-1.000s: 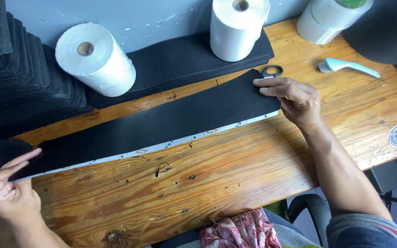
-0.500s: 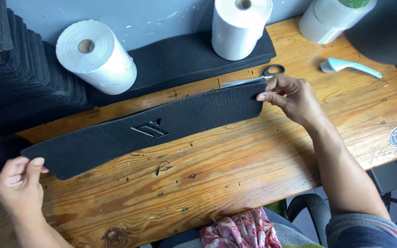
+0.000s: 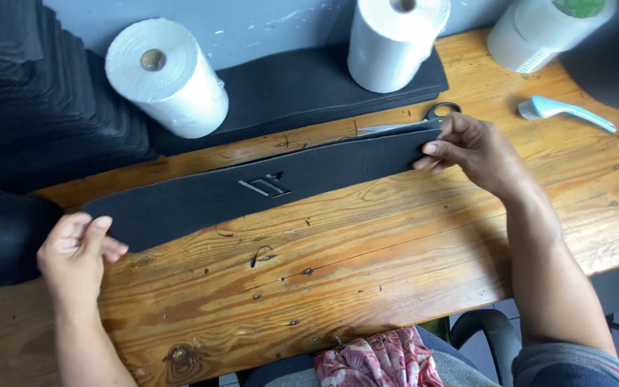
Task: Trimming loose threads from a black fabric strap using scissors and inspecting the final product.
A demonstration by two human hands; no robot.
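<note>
A long black fabric strip [image 3: 266, 186] with a small grey emblem near its middle stretches slanted across the wooden table [image 3: 367, 272]. My left hand [image 3: 73, 251] grips its left end near the table's left side. My right hand [image 3: 474, 150] pinches its right end, thumb on top. Scissors [image 3: 410, 122] lie just behind the strip, right beside my right hand's fingers.
Two white paper rolls [image 3: 170, 75] [image 3: 395, 39] rest on a stack of black sheets [image 3: 302, 89] at the back. A third roll [image 3: 546, 29] stands at the back right. A light blue handled tool [image 3: 564, 111] lies right of the scissors. Dark stacked fabric [image 3: 30, 93] fills the left.
The strip has been turned over or folded narrower: its pale lower edge is gone and the emblem face shows. Both hands closed on its ends and the scissors became uncovered.
</note>
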